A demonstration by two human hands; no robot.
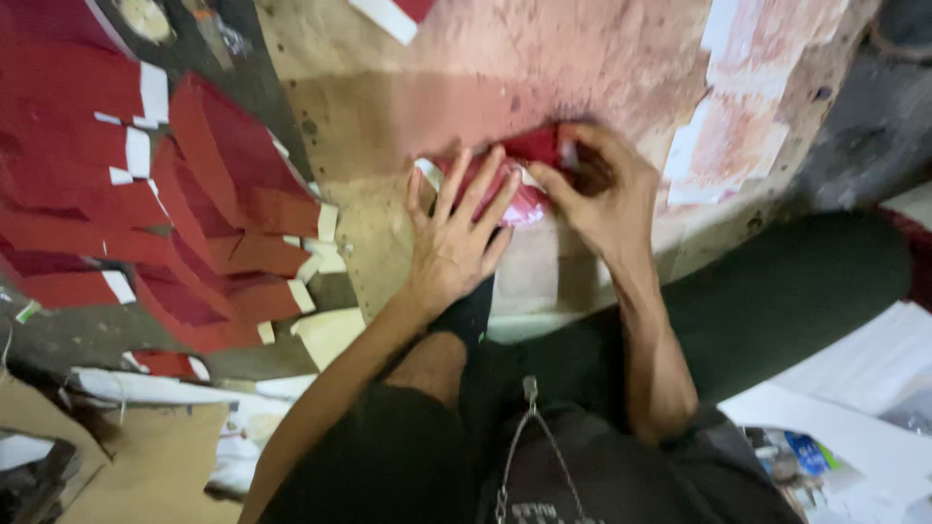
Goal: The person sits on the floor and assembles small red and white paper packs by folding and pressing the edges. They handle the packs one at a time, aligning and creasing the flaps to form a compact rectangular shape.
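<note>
A red paper piece (532, 147) with white edges lies on a stained brown board (408, 116) in front of me. My left hand (456, 233) presses flat on it, fingers spread. My right hand (602, 194) pinches the paper's right edge between thumb and fingers. Most of the red piece is hidden under both hands.
Several folded red paper pieces with white tabs (223, 223) lie fanned out on the floor at left. White sheets (864, 388) sit at lower right, brown cardboard (146, 466) at lower left. My knees in dark shorts (408, 456) fill the bottom.
</note>
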